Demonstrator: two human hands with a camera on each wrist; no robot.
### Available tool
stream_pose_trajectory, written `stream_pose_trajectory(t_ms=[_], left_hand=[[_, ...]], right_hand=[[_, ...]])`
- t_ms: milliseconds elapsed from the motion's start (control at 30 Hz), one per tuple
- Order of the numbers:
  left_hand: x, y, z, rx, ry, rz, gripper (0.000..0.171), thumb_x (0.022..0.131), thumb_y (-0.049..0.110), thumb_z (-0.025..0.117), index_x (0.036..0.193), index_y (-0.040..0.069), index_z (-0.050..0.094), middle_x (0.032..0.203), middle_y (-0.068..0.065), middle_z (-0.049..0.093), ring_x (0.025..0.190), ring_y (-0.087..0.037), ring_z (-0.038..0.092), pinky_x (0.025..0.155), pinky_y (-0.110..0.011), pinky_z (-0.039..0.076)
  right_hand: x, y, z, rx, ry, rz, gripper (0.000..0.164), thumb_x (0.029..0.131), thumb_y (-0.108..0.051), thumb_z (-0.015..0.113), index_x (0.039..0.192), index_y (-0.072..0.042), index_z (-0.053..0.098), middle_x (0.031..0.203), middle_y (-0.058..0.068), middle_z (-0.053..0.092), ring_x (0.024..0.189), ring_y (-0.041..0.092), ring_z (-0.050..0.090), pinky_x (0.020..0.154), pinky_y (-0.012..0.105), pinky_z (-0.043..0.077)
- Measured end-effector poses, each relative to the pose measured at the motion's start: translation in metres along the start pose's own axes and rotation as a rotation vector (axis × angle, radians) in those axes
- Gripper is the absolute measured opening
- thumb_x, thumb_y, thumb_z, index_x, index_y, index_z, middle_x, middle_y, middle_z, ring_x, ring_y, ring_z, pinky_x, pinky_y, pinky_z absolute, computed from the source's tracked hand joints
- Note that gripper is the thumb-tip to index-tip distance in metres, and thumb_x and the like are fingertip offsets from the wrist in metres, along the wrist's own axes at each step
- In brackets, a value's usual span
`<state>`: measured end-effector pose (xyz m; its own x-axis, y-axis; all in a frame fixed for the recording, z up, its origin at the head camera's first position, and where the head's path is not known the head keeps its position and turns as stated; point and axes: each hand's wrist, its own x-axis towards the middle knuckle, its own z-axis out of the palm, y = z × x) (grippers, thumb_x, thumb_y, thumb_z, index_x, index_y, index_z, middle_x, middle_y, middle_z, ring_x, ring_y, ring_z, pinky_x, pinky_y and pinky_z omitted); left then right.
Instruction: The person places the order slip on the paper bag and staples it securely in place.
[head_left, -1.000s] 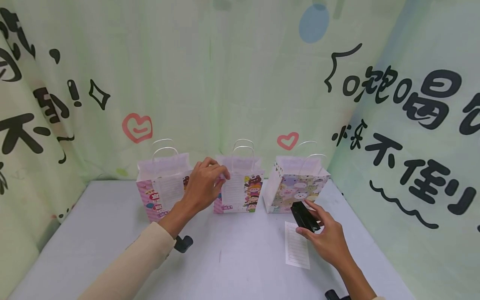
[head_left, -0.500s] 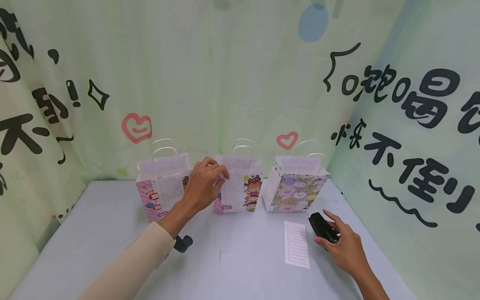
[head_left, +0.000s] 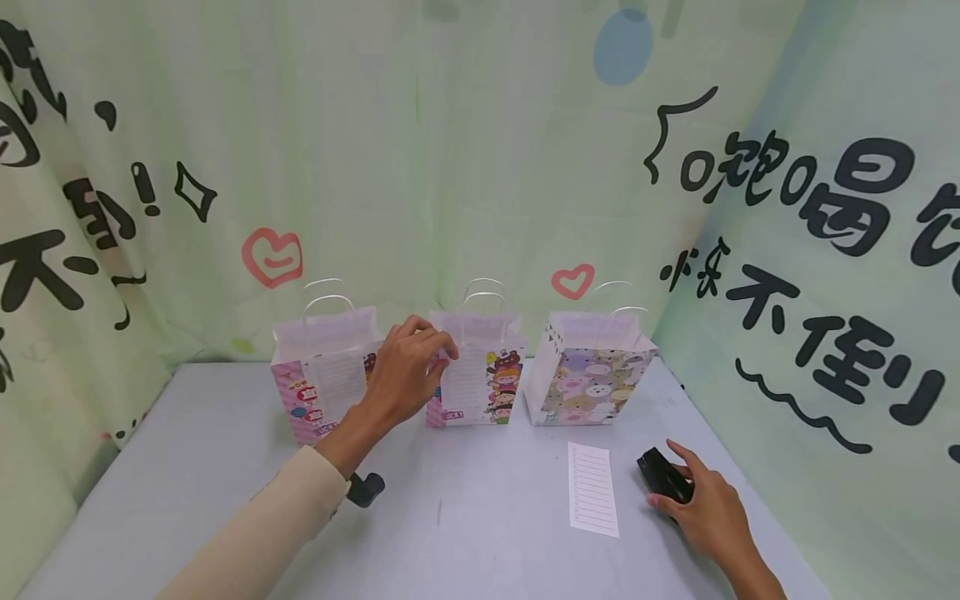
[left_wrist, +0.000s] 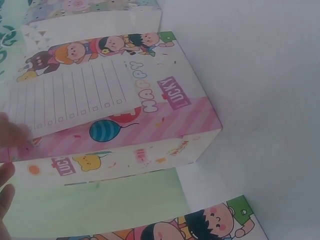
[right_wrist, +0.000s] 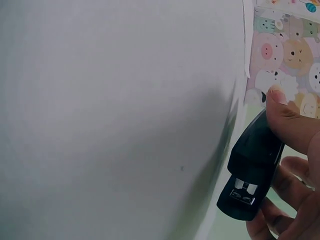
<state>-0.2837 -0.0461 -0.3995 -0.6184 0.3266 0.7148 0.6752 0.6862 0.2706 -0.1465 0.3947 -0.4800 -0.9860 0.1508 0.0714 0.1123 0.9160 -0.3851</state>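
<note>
My left hand (head_left: 408, 367) is at the upper left of the middle gift bag (head_left: 507, 387), pinching the top of a lined paper slip (head_left: 463, 379) against the bag's printed front. In the left wrist view the thumb (left_wrist: 12, 134) lies on that slip (left_wrist: 75, 95), with other fingers beyond the bag's edge. My right hand (head_left: 712, 512) holds a black stapler (head_left: 663, 477) low over the right part of the table. Its metal front end shows in the right wrist view, the thumb along the top of the stapler (right_wrist: 255, 145).
A pink gift bag (head_left: 296, 400) with a lined slip on its front stands at the left. An animal-print bag (head_left: 596, 387) stands at the right. One more lined slip (head_left: 592, 489) lies on the white table (head_left: 480, 542) before it. Printed curtains (head_left: 360, 167) enclose the back and sides.
My right hand has carried the stapler from in front of the animal-print bag rightward and toward me, leaving the loose slip uncovered. The left hand has stayed at the middle bag.
</note>
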Motion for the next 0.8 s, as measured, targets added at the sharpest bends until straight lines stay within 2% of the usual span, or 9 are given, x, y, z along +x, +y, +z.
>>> stream_pose_trajectory(t_ms=[233,367,467,633,800], left_hand=[[-0.002,-0.002,0.004,0.006,0.02,0.012,0.012,0.089,0.008,0.084,0.093,0.017,0.078,0.101,-0.002,0.082,0.106,-0.022,0.063,0.097,-0.043,0.054],[-0.003,0.0,0.003,-0.002,0.046,0.015,0.014,0.087,0.007,0.086,0.093,0.016,0.077,0.102,-0.003,0.081,0.11,-0.025,0.063,0.097,-0.044,0.054],[-0.004,0.001,0.0,-0.009,0.099,0.012,0.016,0.085,0.006,0.087,0.095,0.014,0.077,0.103,-0.004,0.077,0.112,-0.026,0.062,0.096,-0.045,0.054],[-0.007,0.006,-0.005,-0.008,0.231,-0.01,0.015,0.084,0.008,0.087,0.095,0.013,0.077,0.101,-0.007,0.072,0.11,-0.028,0.06,0.097,-0.047,0.054],[-0.005,0.021,-0.003,-0.031,0.294,0.052,0.015,0.084,0.009,0.088,0.092,0.011,0.076,0.095,-0.007,0.07,0.104,-0.028,0.06,0.093,-0.045,0.053]], right_hand=[[0.002,0.004,0.0,-0.011,-0.065,0.061,0.109,0.08,-0.041,0.093,0.165,-0.008,0.033,0.145,0.03,0.061,0.123,0.055,0.058,0.097,0.07,0.047],[0.002,0.005,0.0,-0.014,-0.08,0.067,0.111,0.078,-0.043,0.093,0.165,-0.008,0.033,0.146,0.029,0.061,0.124,0.056,0.056,0.099,0.071,0.046],[0.001,0.006,0.001,-0.023,-0.075,0.059,0.11,0.077,-0.042,0.094,0.163,-0.008,0.036,0.145,0.028,0.062,0.124,0.056,0.057,0.098,0.07,0.046],[0.001,0.007,0.001,-0.031,-0.075,0.049,0.109,0.075,-0.043,0.095,0.162,-0.008,0.039,0.143,0.028,0.064,0.122,0.054,0.058,0.097,0.068,0.047],[0.0,0.007,-0.001,-0.037,-0.081,0.05,0.111,0.073,-0.046,0.095,0.162,-0.007,0.039,0.142,0.028,0.065,0.121,0.053,0.059,0.097,0.068,0.048]])
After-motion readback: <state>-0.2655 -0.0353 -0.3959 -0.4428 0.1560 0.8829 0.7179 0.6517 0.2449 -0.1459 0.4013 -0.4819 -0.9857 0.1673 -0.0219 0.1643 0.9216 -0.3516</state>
